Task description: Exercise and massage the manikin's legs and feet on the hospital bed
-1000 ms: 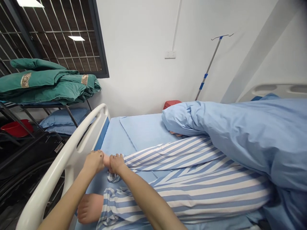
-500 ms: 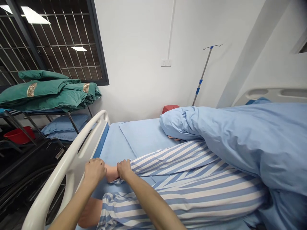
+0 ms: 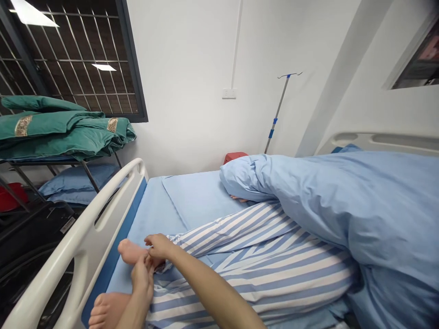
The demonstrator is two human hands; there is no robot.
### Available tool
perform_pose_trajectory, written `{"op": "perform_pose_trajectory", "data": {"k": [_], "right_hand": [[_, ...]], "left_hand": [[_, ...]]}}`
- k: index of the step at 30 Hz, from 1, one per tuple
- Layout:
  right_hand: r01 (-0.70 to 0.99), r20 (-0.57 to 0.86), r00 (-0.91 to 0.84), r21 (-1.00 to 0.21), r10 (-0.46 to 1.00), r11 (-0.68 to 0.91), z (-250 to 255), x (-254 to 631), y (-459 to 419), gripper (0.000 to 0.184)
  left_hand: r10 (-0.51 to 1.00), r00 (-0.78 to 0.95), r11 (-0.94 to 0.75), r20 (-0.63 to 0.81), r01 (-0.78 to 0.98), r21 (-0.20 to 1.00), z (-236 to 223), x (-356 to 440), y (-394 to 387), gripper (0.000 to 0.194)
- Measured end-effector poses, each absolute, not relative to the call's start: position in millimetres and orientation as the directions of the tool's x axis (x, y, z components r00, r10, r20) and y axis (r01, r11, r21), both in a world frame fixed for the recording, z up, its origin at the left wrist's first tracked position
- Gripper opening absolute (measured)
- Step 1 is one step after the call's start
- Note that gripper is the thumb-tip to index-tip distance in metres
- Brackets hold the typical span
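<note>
My left hand [image 3: 142, 278] reaches up from the bottom edge and its fingers wrap the underside of a bare ankle [image 3: 151, 256]. My right hand [image 3: 159, 246] comes in from the lower right and grips the top of that same ankle. Its foot [image 3: 130, 252] points left toward the bed rail. A second bare foot [image 3: 108, 310] lies nearer me, partly behind my left forearm. Blue-and-white striped pyjama trousers [image 3: 260, 260] cover both legs. A blue quilt [image 3: 343, 205] hides the person's upper body.
A white bed rail [image 3: 75, 228] runs along the left side of the blue-sheeted mattress [image 3: 192, 196]. Beyond it are a black wheelchair [image 3: 27, 242] and green quilts on a rack [image 3: 58, 123]. An IV pole [image 3: 277, 114] stands by the far wall.
My left hand has slid from the top of the ankle to its underside, showing more of the foot. My right hand has shifted slightly left. The view has turned left.
</note>
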State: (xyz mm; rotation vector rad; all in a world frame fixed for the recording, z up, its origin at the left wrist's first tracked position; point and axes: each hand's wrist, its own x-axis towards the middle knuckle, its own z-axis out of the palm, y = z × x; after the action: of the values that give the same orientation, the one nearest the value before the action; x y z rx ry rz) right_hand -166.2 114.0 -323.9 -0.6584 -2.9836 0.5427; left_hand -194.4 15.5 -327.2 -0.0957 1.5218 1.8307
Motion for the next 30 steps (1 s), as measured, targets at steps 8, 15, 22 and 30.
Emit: {"op": "perform_pose_trajectory", "data": {"k": [8, 15, 22, 30], "right_hand": [[0.532, -0.414, -0.811, -0.23, 0.413, 0.815, -344, -185, 113, 0.045], [0.558, -0.67, -0.692, -0.261, 0.268, 0.788, -360, -213, 139, 0.011], [0.471, -0.568, -0.784, -0.279, 0.252, 0.837, -362, -200, 140, 0.024], [0.411, 0.099, -0.895, -0.194, 0.434, 0.891, -362, -146, 93, 0.046]], "left_hand": [[0.443, -0.551, -0.08, -0.707, -0.81, 0.581, -352, -191, 34, 0.011], [0.391, -0.471, -0.051, -0.791, -0.869, 0.492, -374, -198, 56, 0.013], [0.38, -0.433, -0.065, -0.818, -0.894, 0.443, -380, -198, 59, 0.018], [0.573, -0.51, -0.08, -0.641, -0.814, 0.576, -365, -186, 45, 0.011]]}}
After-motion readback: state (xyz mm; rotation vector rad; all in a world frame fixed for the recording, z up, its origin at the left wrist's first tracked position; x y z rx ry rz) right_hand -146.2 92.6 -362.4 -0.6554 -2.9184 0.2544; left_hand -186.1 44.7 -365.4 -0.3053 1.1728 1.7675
